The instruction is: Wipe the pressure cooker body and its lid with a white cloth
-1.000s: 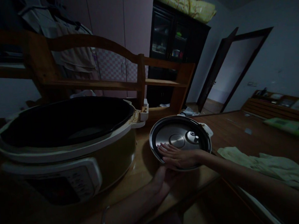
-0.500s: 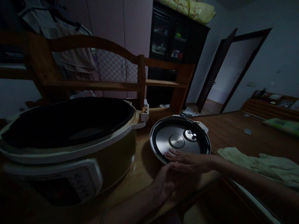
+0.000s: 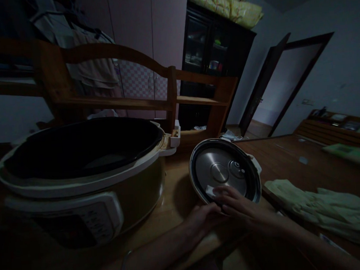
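A round rice cooker lid [image 3: 205,166], inner metal face up, is tilted over the wooden table. At its near rim my left hand [image 3: 201,222] is closed on the edge, its fingertips partly hidden by my other hand. My right hand [image 3: 238,205] presses a small white piece, like a tissue or cloth [image 3: 210,191], onto the lid's near inner side, fingers bent over it. To the left stands the large open rice cooker [image 3: 144,195], with a dark inner pot and a front control panel.
A wooden headboard-like rail [image 3: 119,100] runs behind the cooker. Pale green cloth [image 3: 320,207] lies on the brown surface at right. Farther back are a dark glass-door cabinet [image 3: 205,59] and a doorway [image 3: 274,79]. The room is dim.
The lid has shifted slightly right and tilted more. My right hand has gone from outstretched fingers to bent ones, and the white piece now shows under them.
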Action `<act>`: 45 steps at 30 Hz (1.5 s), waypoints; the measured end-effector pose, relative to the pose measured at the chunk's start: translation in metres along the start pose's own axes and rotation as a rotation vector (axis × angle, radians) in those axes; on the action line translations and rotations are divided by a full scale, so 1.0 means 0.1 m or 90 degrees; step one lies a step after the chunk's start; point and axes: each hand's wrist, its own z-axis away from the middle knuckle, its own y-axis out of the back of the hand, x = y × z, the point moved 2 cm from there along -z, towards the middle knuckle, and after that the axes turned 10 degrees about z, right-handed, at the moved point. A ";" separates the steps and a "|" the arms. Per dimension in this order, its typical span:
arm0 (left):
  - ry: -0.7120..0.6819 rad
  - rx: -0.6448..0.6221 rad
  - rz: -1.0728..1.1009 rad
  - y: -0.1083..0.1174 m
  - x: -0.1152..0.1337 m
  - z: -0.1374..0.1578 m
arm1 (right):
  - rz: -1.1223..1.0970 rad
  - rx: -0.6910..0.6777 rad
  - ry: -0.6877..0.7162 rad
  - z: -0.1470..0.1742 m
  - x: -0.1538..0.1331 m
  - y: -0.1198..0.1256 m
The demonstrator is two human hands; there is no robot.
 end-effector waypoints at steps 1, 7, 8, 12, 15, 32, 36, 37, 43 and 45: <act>0.003 0.006 -0.003 0.00 0.00 0.00 | 0.019 0.017 0.002 0.02 -0.01 -0.01; 0.010 0.038 -0.022 -0.05 0.04 0.04 | 0.170 0.093 0.020 0.14 0.00 -0.04; 0.011 0.043 -0.027 -0.06 0.04 0.04 | 0.186 0.099 0.027 0.16 0.00 -0.03; 0.016 0.049 -0.059 -0.06 0.01 0.02 | 0.240 0.084 0.030 0.21 0.03 0.04; 0.015 0.048 -0.076 -0.03 -0.02 -0.02 | 0.279 0.070 0.001 0.25 0.12 0.07; -0.003 0.025 -0.091 -0.06 -0.01 0.00 | 0.630 0.082 -0.072 0.15 0.56 0.14; 0.001 0.049 -0.085 -0.07 -0.01 -0.01 | 0.681 0.120 -0.071 0.18 0.62 0.07; 0.003 0.053 -0.087 -0.06 -0.01 -0.02 | 0.692 0.128 -0.072 0.20 0.63 0.05; 0.009 0.037 -0.094 -0.02 -0.02 -0.03 | 0.720 0.158 -0.086 0.29 0.69 -0.02; 0.018 0.030 -0.101 -0.02 -0.02 -0.02 | 0.712 0.183 -0.097 0.31 0.71 -0.03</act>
